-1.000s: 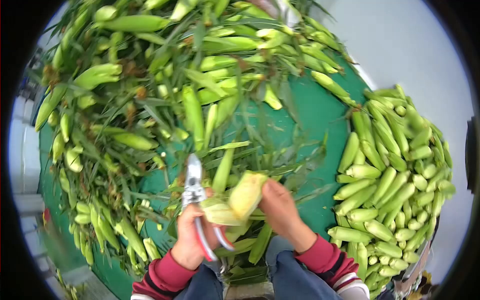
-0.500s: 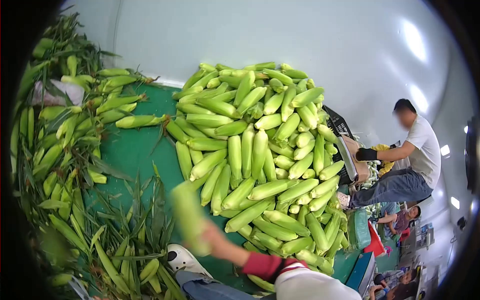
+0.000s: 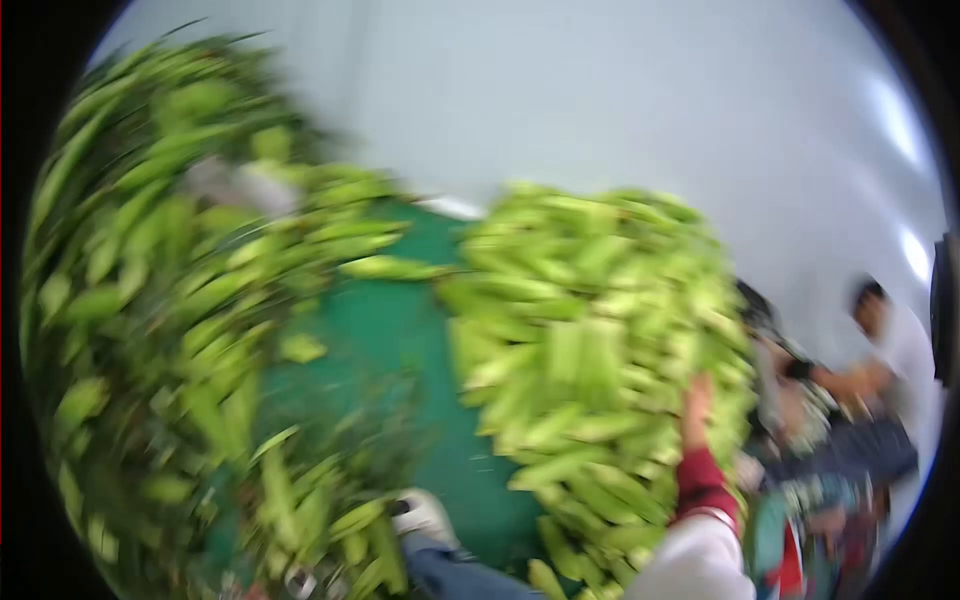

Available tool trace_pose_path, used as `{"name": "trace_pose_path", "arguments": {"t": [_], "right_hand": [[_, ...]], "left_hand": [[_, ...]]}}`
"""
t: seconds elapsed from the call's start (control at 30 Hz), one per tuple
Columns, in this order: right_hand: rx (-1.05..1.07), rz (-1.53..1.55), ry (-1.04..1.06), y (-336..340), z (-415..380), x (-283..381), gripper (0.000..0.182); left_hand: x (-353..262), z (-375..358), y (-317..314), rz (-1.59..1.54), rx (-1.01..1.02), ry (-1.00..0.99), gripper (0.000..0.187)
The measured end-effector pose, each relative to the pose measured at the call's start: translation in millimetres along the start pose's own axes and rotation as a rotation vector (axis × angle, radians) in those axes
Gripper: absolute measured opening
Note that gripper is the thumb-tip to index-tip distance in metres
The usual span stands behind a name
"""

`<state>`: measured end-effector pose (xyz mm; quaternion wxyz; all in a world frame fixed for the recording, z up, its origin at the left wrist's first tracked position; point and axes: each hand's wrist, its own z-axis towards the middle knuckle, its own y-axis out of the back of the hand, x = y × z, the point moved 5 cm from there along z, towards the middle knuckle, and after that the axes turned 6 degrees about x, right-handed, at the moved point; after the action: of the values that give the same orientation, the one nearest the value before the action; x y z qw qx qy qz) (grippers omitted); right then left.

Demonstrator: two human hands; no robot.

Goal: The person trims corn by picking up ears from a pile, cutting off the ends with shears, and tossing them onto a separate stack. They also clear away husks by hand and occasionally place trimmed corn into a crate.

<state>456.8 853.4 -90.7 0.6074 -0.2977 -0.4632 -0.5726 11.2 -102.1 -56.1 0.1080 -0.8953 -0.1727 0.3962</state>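
My right hand (image 3: pixel 697 405) reaches over the right side of a large heap of green corn cobs (image 3: pixel 585 360), trimmed but still in their husks. Its fingers look stretched out and no cob shows in them, though motion blurs the view. The forearm wears a dark red cuff (image 3: pixel 706 485) and a pale sleeve. A blurred pinkish patch at the lower left edge may be my left hand; its fingers cannot be made out. Near it lie untrimmed corn ears (image 3: pixel 285 490) with long leaves.
A bigger pile of leafy corn (image 3: pixel 170 260) fills the left side. Green floor (image 3: pixel 390 330) runs between the piles, with my shoe (image 3: pixel 425 515) on it. A co-worker (image 3: pixel 895 350) bends beside a dark crate at the right. A pale wall (image 3: pixel 560 90) stands behind.
The corn cob that was in my right hand has left it. The hand has moved right, over the heap. The camera has turned, shifting the scene rightward and blurring it.
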Motion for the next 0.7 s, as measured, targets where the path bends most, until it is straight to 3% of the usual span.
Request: {"name": "trace_pose_path", "arguments": {"t": [0.03,0.07,0.1,0.17,0.27,0.33,0.37,0.4,0.43,0.53,0.6,0.67,0.7], "right_hand": [[0.056,-0.028,-0.165,-71.9,-23.0,43.1,0.048],[0.12,-0.064,-0.327,-160.5,-51.9,114.2,0.046],[0.206,-0.009,-0.417,-244.2,-95.0,177.1,0.047],[0.699,0.118,-0.478,-364.7,-166.8,209.9,0.037],[1.238,0.301,-0.313,-506.9,-282.3,386.1,0.031],[1.678,0.31,0.03,-554.4,-338.5,496.9,0.028],[1.997,0.355,0.027,-566.6,-380.5,534.5,0.028],[2.318,0.377,0.017,-573.8,-420.8,571.1,0.027],[2.231,0.609,-0.049,-568.1,-440.0,594.4,0.028],[2.095,0.876,-0.356,-564.3,-442.1,629.7,0.015],[2.14,0.778,-0.244,-570.5,-443.2,632.2,0.016],[2.136,0.585,0.083,-572.6,-437.1,635.6,0.018],[2.031,0.59,0.266,-574.5,-430.8,643.1,0.02]], "left_hand": [[23.3,17.2,18.3,-0.047,0.173,-0.034,0.05],[22.9,6.8,20.4,-0.123,0.044,0.066,0.048],[11.0,-13.3,-16.1,-0.097,-0.012,0.045,0.047],[13.6,-9.0,-18.1,-0.073,-0.085,0.07,0.047],[10.0,5.2,-15.1,-0.075,-0.126,0.04,0.042],[9.4,16.2,-9.7,-0.032,-0.149,-0.012,0.031],[19.2,29.6,10.1,-0.053,-0.098,0.006,0.027],[6.8,28.2,4.6,-0.001,-0.192,-0.02,0.026],[-4.7,27.1,-4.1,0.051,-0.285,-0.053,0.025],[-33.2,37.8,11.5,0.057,-0.337,-0.161,0.018],[-65.8,50.1,17.6,0.024,-0.365,-0.238,0.018],[-93.4,56.8,19.9,-0.001,-0.368,-0.326,0.02],[-111.5,58.2,15.5,0.049,-0.4,-0.38,0.02]]}}
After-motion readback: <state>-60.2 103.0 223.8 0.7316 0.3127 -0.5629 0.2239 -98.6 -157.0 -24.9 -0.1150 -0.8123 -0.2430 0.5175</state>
